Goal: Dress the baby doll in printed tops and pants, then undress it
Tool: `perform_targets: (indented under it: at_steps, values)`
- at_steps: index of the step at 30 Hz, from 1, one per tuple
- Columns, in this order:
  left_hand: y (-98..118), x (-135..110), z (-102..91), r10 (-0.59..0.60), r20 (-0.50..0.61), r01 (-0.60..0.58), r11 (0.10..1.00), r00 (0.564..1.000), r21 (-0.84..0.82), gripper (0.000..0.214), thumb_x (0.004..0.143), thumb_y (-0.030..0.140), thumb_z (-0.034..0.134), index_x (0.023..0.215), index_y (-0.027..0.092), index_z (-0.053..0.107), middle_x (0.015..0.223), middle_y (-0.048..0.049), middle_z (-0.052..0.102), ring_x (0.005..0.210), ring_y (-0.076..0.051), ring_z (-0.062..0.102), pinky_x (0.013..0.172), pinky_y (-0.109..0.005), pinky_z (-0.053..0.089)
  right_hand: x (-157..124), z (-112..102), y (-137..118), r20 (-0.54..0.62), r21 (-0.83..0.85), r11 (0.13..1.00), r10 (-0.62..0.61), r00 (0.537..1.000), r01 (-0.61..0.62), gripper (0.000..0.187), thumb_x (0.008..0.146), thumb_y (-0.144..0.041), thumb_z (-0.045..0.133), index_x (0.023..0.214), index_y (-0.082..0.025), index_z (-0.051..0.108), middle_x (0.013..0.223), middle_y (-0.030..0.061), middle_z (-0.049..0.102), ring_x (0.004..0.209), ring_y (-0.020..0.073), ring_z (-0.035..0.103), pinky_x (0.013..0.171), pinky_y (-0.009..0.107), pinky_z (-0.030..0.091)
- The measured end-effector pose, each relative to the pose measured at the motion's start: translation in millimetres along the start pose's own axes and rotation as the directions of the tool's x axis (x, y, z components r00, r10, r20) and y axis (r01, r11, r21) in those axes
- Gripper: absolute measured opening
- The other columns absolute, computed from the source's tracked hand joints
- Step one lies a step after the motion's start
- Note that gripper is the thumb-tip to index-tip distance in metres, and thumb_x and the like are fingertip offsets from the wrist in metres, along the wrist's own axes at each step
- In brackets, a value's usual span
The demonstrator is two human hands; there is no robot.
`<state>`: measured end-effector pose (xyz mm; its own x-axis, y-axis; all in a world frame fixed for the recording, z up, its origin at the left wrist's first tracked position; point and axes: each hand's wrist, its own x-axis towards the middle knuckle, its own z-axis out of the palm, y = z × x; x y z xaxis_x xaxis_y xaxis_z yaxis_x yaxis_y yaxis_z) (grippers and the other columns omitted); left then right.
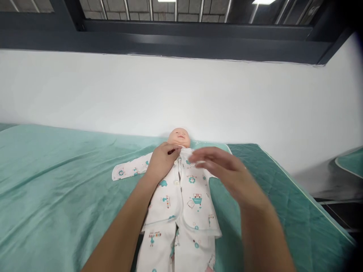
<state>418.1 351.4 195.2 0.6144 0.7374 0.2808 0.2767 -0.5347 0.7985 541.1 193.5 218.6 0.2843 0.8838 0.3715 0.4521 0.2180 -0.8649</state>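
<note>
Forearms (121,223) nearest. Left hand (163,160) pinching shirt (195,209) near neck of doll (179,136); right hand (224,168) spread, blurred. Likely fastening; calls for right hand at collar.

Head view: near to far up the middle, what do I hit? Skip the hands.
Trousers → shirt → doll's head → white wall → window bars.
</note>
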Motion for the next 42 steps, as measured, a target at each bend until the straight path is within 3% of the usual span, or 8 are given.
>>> perform_targets:
  at_steps: [6, 13, 16, 21, 25, 31, 37, 42]
  values:
    - [-2.1, 0.4, 1.0, 0.032, -0.005, -0.032, 0.999, 0.999, 0.021, 0.027, 0.088, 0.033, 0.051, 0.096, 0.029, 0.076, 0.101, -0.001, 0.069, 0.094, -0.018, 0.062, 0.091, -0.032, 0.045, 18.0, 32.7, 42.1, -0.034, -0.334, 0.942, 0.016, 0.999, -0.026, 0.037, 0.096, -0.041, 0.047, 0.13, -0.03, 0.057, 0.141, 0.0019, 0.051, 0.134, 0.0241, 0.04, 0.114, 0.047, 0.03]
    - [-4.8, 1.6, 1.8, 0.001, 0.007, 0.0, 0.998, 1.0, -0.059, 0.028, 0.086, 0.033, 0.052, 0.104, 0.027, 0.074, 0.106, -0.0026, 0.068, 0.096, -0.019, 0.062, 0.089, -0.032, 0.045, 17.3, 27.2, 51.2, 0.024, -0.299, 0.952, 0.078, 0.997, -0.067, 0.041, 0.097, -0.047, 0.042, 0.134, -0.034, 0.053, 0.149, -0.0007, 0.041, 0.141, 0.0216, 0.03, 0.118, 0.045, 0.023]
    - [-3.0, -1.7, 0.7, -0.009, -0.019, 0.006, 0.991, 1.0, -0.136, 0.026, 0.084, 0.032, 0.056, 0.102, 0.024, 0.072, 0.101, -0.0023, 0.07, 0.089, -0.018, 0.062, 0.083, -0.03, 0.045, 14.9, 23.5, 44.5, -0.013, -0.253, 0.96, 0.121, 0.993, -0.121, 0.04, 0.093, -0.046, 0.05, 0.131, -0.033, 0.055, 0.148, 0.0016, 0.041, 0.139, 0.0225, 0.032, 0.115, 0.043, 0.028]
    - [6.3, -23.8, -3.7, -0.037, -0.121, 0.017, 0.986, 0.992, -0.163, 0.023, 0.086, 0.038, 0.053, 0.087, 0.021, 0.069, 0.079, 0.0005, 0.068, 0.073, -0.015, 0.059, 0.07, -0.026, 0.043, 7.1, 28.0, 13.6, -0.128, -0.307, 0.927, 0.183, 0.975, -0.214, 0.021, 0.087, -0.046, 0.056, 0.089, -0.025, 0.06, 0.101, 0.0028, 0.061, 0.092, 0.0192, 0.057, 0.08, 0.034, 0.046]
    - [10.5, -44.7, -3.2, 0.017, -0.086, -0.024, 0.996, 0.996, -0.082, 0.022, 0.086, 0.038, 0.054, 0.081, 0.021, 0.067, 0.077, 0.0005, 0.065, 0.071, -0.014, 0.055, 0.068, -0.026, 0.041, 0.9, 36.8, -2.3, -0.095, -0.406, 0.877, 0.24, 0.966, -0.257, 0.027, 0.083, -0.045, 0.057, 0.073, -0.023, 0.047, 0.075, -0.0012, 0.054, 0.064, 0.0146, 0.047, 0.058, 0.029, 0.037]
    - [5.9, -55.0, -4.2, 0.01, -0.046, -0.017, 0.988, 0.999, -0.157, 0.017, 0.086, 0.034, 0.055, 0.085, 0.021, 0.066, 0.079, 0.0006, 0.063, 0.071, -0.013, 0.053, 0.066, -0.025, 0.04, 1.0, 27.8, 5.5, 0.072, -0.281, 0.92, 0.305, 0.95, -0.274, 0.018, 0.084, -0.038, 0.053, 0.075, -0.023, 0.051, 0.067, -0.0036, 0.047, 0.057, 0.0126, 0.04, 0.05, 0.026, 0.031]
    - [5.9, -52.0, -12.6, -0.073, 0.046, 0.083, 0.959, 0.996, -0.273, 0.02, 0.082, 0.04, 0.061, 0.084, 0.022, 0.069, 0.063, 0.0037, 0.052, 0.058, -0.011, 0.044, 0.056, -0.024, 0.034, 3.0, 25.5, 2.8, 0.002, -0.222, 0.928, 0.308, 0.951, -0.3, 0.018, 0.083, -0.034, 0.053, 0.07, -0.022, 0.051, 0.062, -0.0045, 0.047, 0.055, 0.0117, 0.04, 0.05, 0.025, 0.029]
    - [19.1, -53.4, -8.3, -0.124, 0.023, 0.126, 0.951, 0.992, -0.281, 0.02, 0.081, 0.039, 0.062, 0.086, 0.022, 0.072, 0.072, 0.0006, 0.064, 0.065, -0.013, 0.053, 0.06, -0.025, 0.039, 2.8, 21.8, 1.9, 0.05, -0.014, 0.938, 0.347, 0.936, -0.347, 0.014, 0.083, -0.036, 0.057, 0.082, -0.022, 0.061, 0.068, -0.0025, 0.055, 0.061, 0.0122, 0.047, 0.056, 0.026, 0.034]
